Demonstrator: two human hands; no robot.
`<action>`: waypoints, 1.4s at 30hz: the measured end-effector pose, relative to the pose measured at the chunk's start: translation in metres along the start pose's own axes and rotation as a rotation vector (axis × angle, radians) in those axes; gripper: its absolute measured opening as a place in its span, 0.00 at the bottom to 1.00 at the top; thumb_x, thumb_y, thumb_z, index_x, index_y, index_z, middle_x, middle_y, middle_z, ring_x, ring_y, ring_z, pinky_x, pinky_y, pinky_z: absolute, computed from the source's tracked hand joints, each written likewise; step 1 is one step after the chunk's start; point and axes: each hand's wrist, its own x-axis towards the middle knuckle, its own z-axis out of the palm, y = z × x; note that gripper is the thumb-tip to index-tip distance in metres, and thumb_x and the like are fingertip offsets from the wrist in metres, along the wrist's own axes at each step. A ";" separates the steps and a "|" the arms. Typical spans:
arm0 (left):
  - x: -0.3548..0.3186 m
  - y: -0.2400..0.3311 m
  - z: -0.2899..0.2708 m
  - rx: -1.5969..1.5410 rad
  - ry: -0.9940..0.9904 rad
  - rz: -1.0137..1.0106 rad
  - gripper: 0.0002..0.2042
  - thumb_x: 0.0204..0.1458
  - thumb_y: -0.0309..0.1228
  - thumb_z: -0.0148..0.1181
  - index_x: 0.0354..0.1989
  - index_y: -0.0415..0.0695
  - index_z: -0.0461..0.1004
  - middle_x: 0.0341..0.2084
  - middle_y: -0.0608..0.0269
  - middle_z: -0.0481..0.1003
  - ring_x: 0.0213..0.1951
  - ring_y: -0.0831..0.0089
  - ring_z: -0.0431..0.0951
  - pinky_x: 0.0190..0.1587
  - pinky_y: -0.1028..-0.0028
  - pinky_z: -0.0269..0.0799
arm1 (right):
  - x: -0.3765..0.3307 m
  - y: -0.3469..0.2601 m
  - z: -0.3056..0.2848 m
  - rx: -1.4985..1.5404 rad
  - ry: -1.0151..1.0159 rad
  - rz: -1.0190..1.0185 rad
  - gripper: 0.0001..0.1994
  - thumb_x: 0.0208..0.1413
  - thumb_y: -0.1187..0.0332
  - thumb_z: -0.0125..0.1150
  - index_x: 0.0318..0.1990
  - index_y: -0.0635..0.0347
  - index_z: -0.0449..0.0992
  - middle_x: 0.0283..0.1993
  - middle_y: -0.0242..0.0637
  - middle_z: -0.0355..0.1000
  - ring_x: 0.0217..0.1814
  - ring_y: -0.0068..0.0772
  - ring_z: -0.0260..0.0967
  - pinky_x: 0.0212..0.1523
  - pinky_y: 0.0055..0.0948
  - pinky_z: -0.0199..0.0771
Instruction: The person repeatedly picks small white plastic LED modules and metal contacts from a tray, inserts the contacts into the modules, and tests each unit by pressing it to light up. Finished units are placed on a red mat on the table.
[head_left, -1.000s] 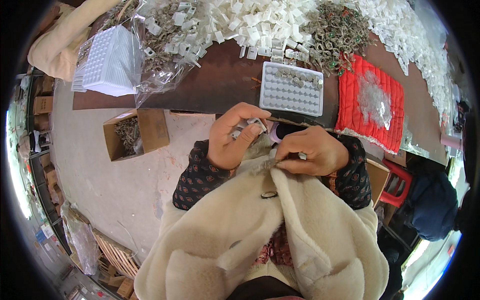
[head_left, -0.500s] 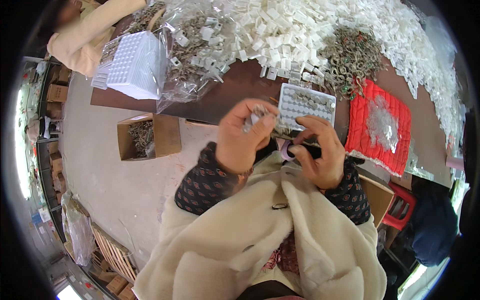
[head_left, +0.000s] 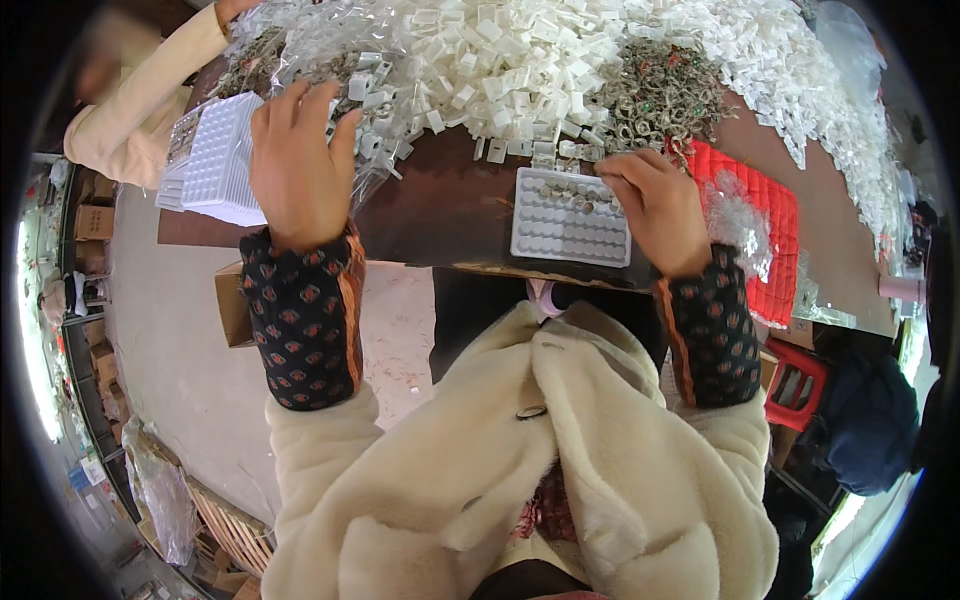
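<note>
My left hand is raised in front of the stack of white trays, fingers stretched out and apart, with nothing seen in it. My right hand is over the far right corner of a white plastic tray with rows of round wells. Its fingers are pressed together; what they hold, if anything, is hidden. Small round metallic pieces sit in the tray's far rows, and the near wells show bare. A tangled heap of metallic rings lies beyond my right hand.
A big heap of clear plastic boxes covers the table's far side. Right of my right hand, a red quilted cloth bears clear plastic bits. A cardboard box is below my left arm. A co-worker's sleeve reaches in at far left.
My hands have moved apart from close together before my chest. The left, which held small pieces, has opened and moved left toward the tray stack; the right has moved to the tray's far corner.
</note>
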 end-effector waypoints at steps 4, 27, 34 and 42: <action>-0.013 0.052 -0.020 -0.386 -0.009 -0.039 0.10 0.50 0.26 0.66 0.42 0.41 0.79 0.42 0.54 0.78 0.45 0.55 0.76 0.50 0.63 0.71 | 0.036 0.029 0.013 -0.160 -0.285 -0.108 0.09 0.53 0.76 0.60 0.42 0.56 0.78 0.39 0.41 0.72 0.40 0.49 0.73 0.39 0.39 0.73; -0.066 0.140 -0.015 -1.706 -0.314 -0.707 0.08 0.59 0.21 0.59 0.45 0.33 0.76 0.34 0.62 0.77 0.31 0.81 0.75 0.31 0.82 0.70 | -0.005 -0.057 -0.011 0.070 -0.165 -0.339 0.19 0.51 0.77 0.63 0.52 0.57 0.72 0.36 0.34 0.74 0.41 0.39 0.73 0.61 0.45 0.61; -0.087 0.141 -0.007 -1.823 -0.355 -0.844 0.06 0.60 0.22 0.59 0.41 0.33 0.76 0.32 0.59 0.79 0.27 0.80 0.73 0.27 0.82 0.67 | -0.027 -0.059 0.008 -0.045 0.053 -0.443 0.15 0.44 0.77 0.66 0.43 0.65 0.77 0.37 0.37 0.75 0.42 0.37 0.74 0.50 0.42 0.75; -0.091 0.145 0.004 -1.909 -0.407 -1.007 0.07 0.61 0.27 0.59 0.39 0.34 0.76 0.31 0.57 0.79 0.26 0.77 0.74 0.25 0.80 0.67 | -0.032 -0.058 0.006 0.228 0.046 -0.076 0.15 0.46 0.77 0.69 0.44 0.65 0.79 0.39 0.42 0.76 0.40 0.38 0.75 0.42 0.33 0.77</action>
